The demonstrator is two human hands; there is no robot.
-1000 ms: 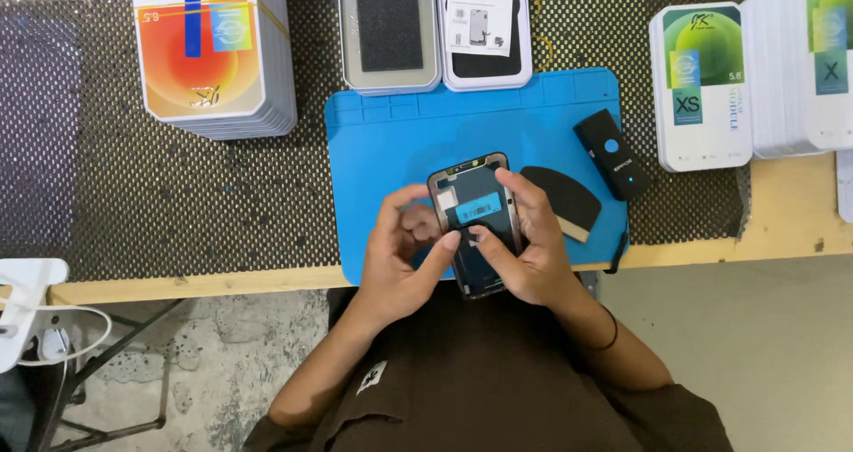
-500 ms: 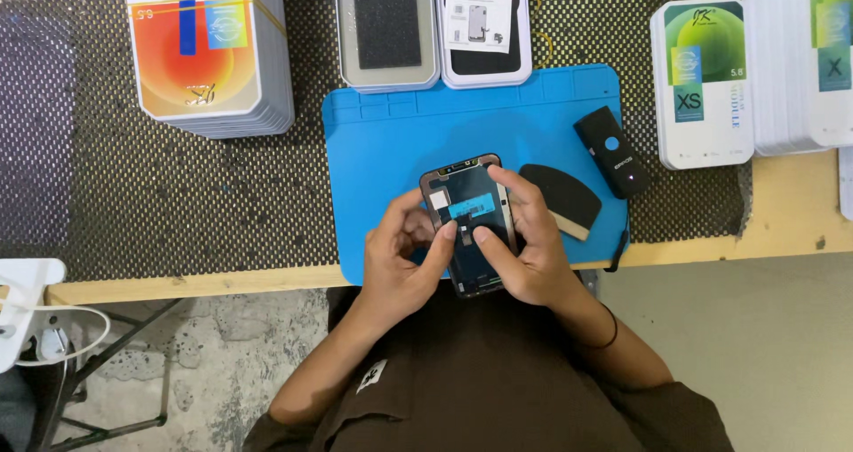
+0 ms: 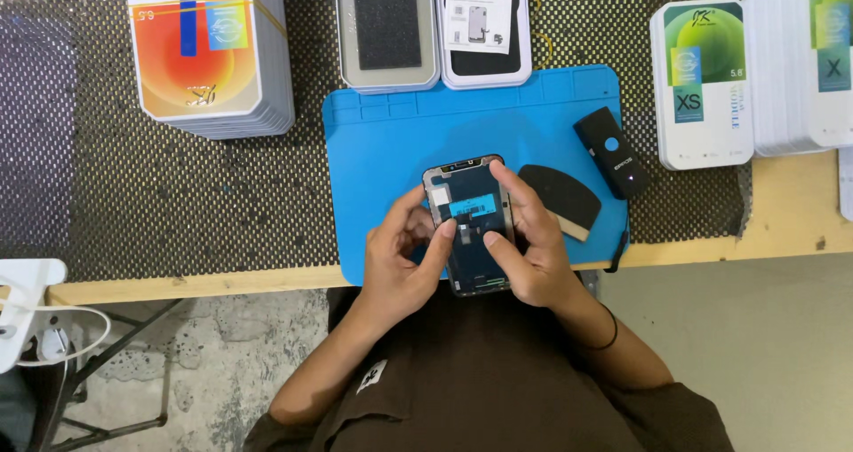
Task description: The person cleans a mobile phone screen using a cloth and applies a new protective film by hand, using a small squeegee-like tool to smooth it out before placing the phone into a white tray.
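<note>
A phone screen panel (image 3: 471, 225) with its dark back side up and a light blue sticker across it is held over the near edge of the blue work mat (image 3: 391, 150). My left hand (image 3: 404, 256) grips its left edge, thumb pressed on the back near the sticker. My right hand (image 3: 529, 248) holds the right edge, with fingers laid over the panel's right side and lower half.
A black fan-shaped pad (image 3: 562, 199) and a small black device with a blue button (image 3: 611, 152) lie on the mat's right. Two open white trays (image 3: 435, 27) sit behind it. Stacks of flat boxes stand at the back left (image 3: 209, 52) and right (image 3: 702, 83). The table's wooden edge (image 3: 195, 283) runs below.
The panel has shifted a little up and to the left over the mat. My left thumb has moved onto its back near the blue sticker. Both hands still hold it.
</note>
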